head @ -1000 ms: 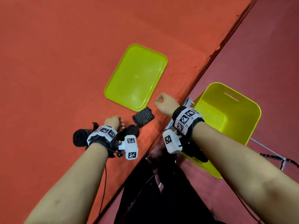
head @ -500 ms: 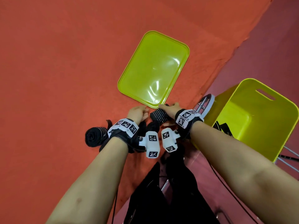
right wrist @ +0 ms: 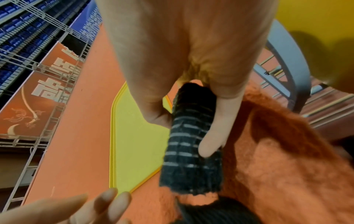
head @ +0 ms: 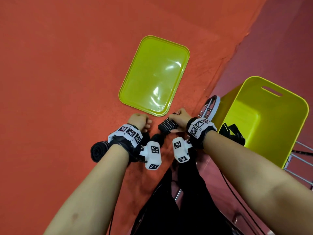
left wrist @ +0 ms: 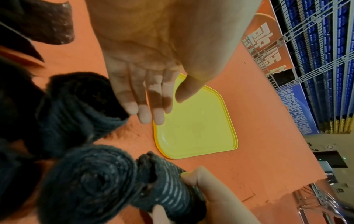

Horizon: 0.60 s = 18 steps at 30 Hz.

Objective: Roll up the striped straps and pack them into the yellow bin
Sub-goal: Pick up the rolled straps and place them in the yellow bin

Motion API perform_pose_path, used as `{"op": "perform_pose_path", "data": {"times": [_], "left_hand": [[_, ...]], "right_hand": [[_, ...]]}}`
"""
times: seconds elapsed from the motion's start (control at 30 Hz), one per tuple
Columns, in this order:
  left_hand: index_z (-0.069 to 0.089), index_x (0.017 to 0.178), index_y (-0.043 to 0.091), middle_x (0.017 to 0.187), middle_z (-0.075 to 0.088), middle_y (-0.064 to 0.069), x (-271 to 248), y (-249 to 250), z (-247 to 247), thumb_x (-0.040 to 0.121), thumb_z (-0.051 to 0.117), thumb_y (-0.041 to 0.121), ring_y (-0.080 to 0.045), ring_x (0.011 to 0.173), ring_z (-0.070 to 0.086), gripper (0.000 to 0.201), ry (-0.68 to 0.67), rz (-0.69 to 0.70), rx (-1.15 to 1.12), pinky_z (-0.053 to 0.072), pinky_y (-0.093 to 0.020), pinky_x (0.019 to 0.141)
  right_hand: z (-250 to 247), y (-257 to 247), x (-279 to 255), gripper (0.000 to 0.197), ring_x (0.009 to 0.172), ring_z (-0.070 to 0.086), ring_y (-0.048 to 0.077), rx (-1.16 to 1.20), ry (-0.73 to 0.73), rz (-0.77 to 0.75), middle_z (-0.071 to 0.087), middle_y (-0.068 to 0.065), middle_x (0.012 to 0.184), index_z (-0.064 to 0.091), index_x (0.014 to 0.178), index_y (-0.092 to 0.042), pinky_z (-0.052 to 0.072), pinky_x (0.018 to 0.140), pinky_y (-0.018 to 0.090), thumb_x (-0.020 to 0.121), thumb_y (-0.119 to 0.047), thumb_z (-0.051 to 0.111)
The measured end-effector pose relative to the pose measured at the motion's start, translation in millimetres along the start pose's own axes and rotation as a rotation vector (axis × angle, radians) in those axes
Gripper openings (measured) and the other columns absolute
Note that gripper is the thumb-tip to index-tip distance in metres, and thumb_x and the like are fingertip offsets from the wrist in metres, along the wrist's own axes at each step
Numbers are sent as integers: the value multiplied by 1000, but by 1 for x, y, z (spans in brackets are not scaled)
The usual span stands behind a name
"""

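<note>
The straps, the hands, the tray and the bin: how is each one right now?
striped strap: rolled up, gripped by the right hand, low over the orange cloth.
right hand: thumb and fingers curled round the strap.
left hand: holding nothing, fingers out and relaxed.
second roll: rolled, lying on the cloth beside the left wrist.
yellow tray: flat on the cloth, nothing on it.
yellow bin: open; something dark at its near edge.

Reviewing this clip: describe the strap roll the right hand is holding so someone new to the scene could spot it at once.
Start at the flat yellow tray on the orange table; just below its near corner, the right hand grips a rolled strap. Unlike the other dark rolls by the left wrist, it alone is in a hand, its pale stripes showing.
</note>
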<state>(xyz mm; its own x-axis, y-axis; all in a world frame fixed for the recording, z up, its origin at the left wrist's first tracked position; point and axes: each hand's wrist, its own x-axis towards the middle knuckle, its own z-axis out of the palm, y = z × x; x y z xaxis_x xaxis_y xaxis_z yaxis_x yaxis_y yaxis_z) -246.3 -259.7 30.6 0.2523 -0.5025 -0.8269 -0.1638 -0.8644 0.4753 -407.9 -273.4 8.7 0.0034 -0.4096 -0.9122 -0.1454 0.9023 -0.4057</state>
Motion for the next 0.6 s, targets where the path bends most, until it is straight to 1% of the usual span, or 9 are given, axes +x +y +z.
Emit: {"op": "perform_pose_path", "data": {"times": [0.1, 0.17, 0.27, 0.33, 0.4, 0.47, 0.5, 0.57, 0.6], "left_hand": [[50, 74, 11, 69, 59, -2, -8, 4, 0, 94, 41, 10, -14, 55, 50, 22, -9, -19, 21, 41, -26, 52], [51, 80, 11, 68, 60, -1, -13, 8, 1, 94, 41, 11, -14, 56, 50, 17, -1, 2, 48, 41, -25, 53], [53, 72, 14, 66, 62, 0, -22, 17, 7, 93, 44, 12, -17, 58, 53, 23, 19, 103, 80, 43, -27, 60], [54, 72, 16, 68, 63, 0, -32, 24, 12, 93, 47, 12, -18, 62, 55, 22, 20, 167, 75, 44, -29, 66], [56, 75, 16, 73, 64, -2, -41, 32, 18, 93, 48, 13, -22, 66, 57, 20, 16, 220, 58, 45, -31, 67], [60, 82, 15, 83, 65, -4, -51, 38, 25, 94, 49, 17, -24, 75, 58, 16, 10, 281, 72, 46, -34, 72], [62, 90, 15, 91, 66, -5, -57, 42, 28, 95, 49, 20, -24, 81, 59, 15, -6, 312, 106, 47, -34, 78], [62, 105, 17, 105, 65, -7, -67, 45, 37, 95, 50, 23, -22, 93, 60, 17, -74, 362, 175, 49, -35, 88], [61, 110, 16, 110, 64, -8, -73, 47, 42, 94, 53, 23, -21, 95, 60, 19, -120, 376, 200, 50, -36, 88]], "right_hand": [[-12, -1, -7, 37, 91, 59, 29, 9, -22, -34, 44, 15, 116, 34, 102, -16, 56, 42, 34, 81, -8, 64], [-19, -4, -12, 33, 83, 60, 26, 34, -38, -85, 45, 15, 112, 35, 99, -17, 57, 48, 36, 83, -6, 62], [-27, -8, -22, 27, 81, 59, 26, 75, -86, -156, 45, 14, 110, 40, 94, -20, 57, 50, 35, 85, -4, 59], [-29, -10, -32, 28, 79, 60, 27, 113, -128, -199, 48, 16, 106, 41, 102, -18, 57, 49, 34, 86, -2, 58], [-31, -12, -42, 32, 77, 60, 25, 155, -163, -239, 51, 15, 100, 38, 108, -17, 57, 52, 34, 87, -1, 57], [-34, -13, -52, 33, 79, 60, 23, 186, -203, -275, 51, 11, 96, 36, 109, -17, 58, 59, 36, 88, 0, 55], [-36, -14, -56, 33, 81, 60, 23, 192, -215, -288, 51, 10, 96, 35, 109, -17, 58, 62, 37, 88, 1, 54], [-40, -14, -62, 34, 83, 59, 23, 207, -213, -313, 49, 10, 98, 35, 110, -17, 58, 67, 39, 89, 1, 53], [-42, -13, -64, 34, 82, 58, 23, 224, -199, -323, 49, 11, 98, 35, 111, -17, 57, 66, 40, 89, 1, 53]]}}
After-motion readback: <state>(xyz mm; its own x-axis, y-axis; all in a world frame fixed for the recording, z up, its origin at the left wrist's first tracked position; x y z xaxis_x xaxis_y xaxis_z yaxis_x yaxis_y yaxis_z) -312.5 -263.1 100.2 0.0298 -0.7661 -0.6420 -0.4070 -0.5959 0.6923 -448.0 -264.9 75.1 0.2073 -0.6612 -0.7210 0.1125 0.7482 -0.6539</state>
